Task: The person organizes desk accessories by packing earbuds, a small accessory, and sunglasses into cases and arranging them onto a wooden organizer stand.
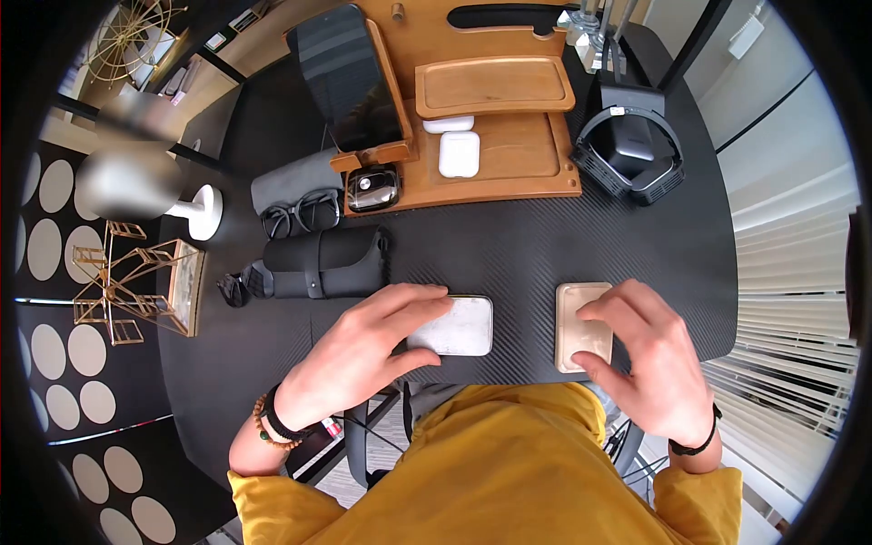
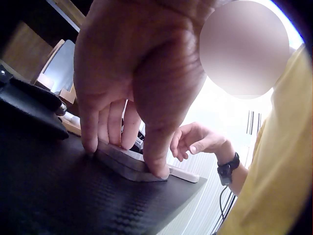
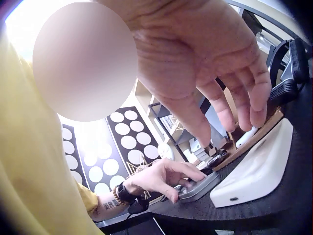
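Observation:
My left hand (image 1: pixel 431 325) grips a flat grey slab (image 1: pixel 468 327) lying on the black table (image 1: pixel 509 250), fingers on its far edge and thumb on its near edge. The left wrist view shows the same pinch of the left hand (image 2: pixel 124 147) on the grey slab (image 2: pixel 122 166). My right hand (image 1: pixel 590 336) hovers with loosely bent fingers over a flat beige slab (image 1: pixel 570 304) to the right. In the right wrist view the right hand (image 3: pixel 230 117) is above the beige slab (image 3: pixel 259 171), and its fingertips are clear of it.
Behind the slabs lie a black case (image 1: pixel 322 263) and glasses (image 1: pixel 300 213). A wooden organiser (image 1: pixel 509 154) holds a dark tablet (image 1: pixel 350 77), a white earbud case (image 1: pixel 459 153) and a watch (image 1: pixel 372 189). Headphones (image 1: pixel 631 150) stand at back right, a lamp base (image 1: pixel 204 211) at left.

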Available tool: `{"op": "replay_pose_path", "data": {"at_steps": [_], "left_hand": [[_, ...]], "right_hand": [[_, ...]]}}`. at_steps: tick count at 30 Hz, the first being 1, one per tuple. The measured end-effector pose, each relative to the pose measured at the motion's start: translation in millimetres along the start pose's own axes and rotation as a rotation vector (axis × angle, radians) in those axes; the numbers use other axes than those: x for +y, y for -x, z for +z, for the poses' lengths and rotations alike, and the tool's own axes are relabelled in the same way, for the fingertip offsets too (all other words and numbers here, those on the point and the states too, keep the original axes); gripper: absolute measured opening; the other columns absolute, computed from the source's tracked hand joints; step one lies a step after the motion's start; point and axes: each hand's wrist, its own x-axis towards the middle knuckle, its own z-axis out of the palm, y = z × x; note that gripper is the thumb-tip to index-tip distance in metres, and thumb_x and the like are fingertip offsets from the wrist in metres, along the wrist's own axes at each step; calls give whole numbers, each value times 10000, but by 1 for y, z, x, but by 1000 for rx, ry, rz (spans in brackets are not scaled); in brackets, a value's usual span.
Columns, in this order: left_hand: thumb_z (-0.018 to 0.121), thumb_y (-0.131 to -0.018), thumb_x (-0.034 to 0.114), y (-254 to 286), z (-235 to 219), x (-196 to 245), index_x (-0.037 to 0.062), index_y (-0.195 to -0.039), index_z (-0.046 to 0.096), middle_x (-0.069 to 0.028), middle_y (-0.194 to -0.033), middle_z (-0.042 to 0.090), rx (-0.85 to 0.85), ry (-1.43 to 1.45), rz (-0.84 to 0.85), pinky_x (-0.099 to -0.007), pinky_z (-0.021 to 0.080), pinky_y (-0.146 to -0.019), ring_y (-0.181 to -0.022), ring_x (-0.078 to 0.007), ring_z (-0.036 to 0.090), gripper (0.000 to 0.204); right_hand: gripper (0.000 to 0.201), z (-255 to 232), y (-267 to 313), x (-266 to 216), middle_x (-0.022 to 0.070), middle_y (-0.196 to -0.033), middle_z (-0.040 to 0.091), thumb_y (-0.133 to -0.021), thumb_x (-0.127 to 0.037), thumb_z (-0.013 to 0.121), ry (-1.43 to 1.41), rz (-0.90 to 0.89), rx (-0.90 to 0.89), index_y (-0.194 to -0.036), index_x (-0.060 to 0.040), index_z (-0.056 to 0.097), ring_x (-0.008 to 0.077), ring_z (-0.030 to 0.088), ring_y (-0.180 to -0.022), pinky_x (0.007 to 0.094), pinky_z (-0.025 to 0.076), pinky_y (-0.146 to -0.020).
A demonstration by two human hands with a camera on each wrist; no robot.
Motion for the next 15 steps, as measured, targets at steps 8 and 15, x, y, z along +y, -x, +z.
{"op": "replay_pose_path", "data": {"at_steps": [8, 15], "left_hand": [[959, -771, 12, -8, -1, 5, 66, -1408, 726, -149, -1372, 689, -31, -113, 69, -472, 584, -1075, -1244, -380, 664, 681], [972, -736, -50, -17, 4, 17, 66, -1364, 752, -115, -1369, 603, 22, 170, -15, -419, 589, -1054, -1257, -288, 683, 676]], "right_hand": [[430, 2, -7, -3, 192, -1093, 657, -860, -83, 889, 62, 3, -36, -1227, 20, 692, 446, 691, -995, 517, 588, -845], [914, 21, -3, 2, 266, -1274, 566, -792, -237, 1009, 192, 231, -11, -1504, 94, 542, 474, 710, -1053, 502, 621, -907]]}}
